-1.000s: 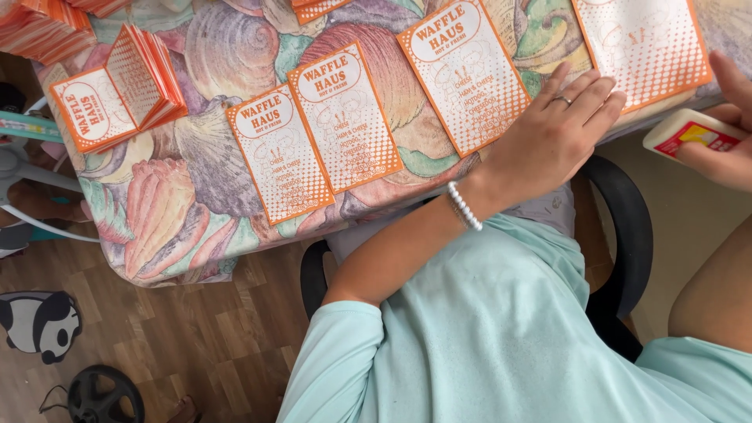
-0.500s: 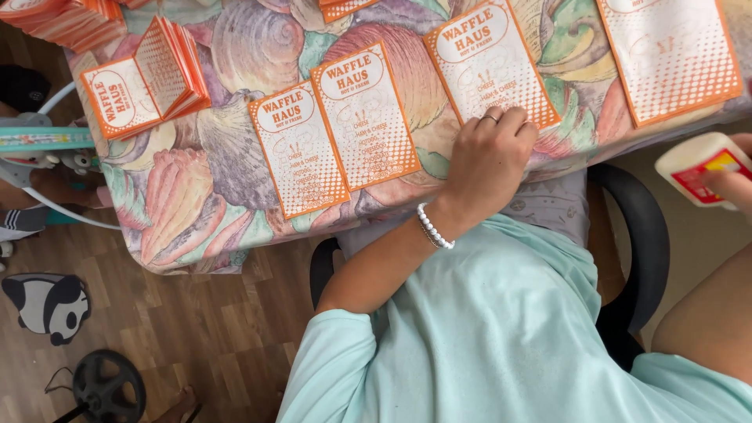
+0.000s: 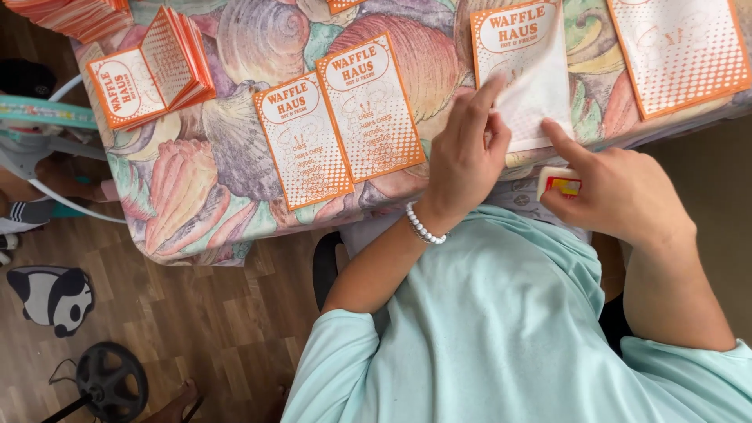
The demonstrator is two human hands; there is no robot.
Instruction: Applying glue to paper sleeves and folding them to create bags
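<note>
Four flat bags (image 3: 523, 70) on the cloth (image 3: 196, 180); left hand (image 3: 468, 160), loosely curled, presses one; right hand (image 3: 619, 192) grips a glue stick (image 3: 558, 183).

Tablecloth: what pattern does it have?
Large pastel seashells; the tablecloth shows best in the head view.

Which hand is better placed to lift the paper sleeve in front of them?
Probably the left hand: it is empty, with fingers on the paper sleeve. The right hand is holding a small white-and-red item.
</note>
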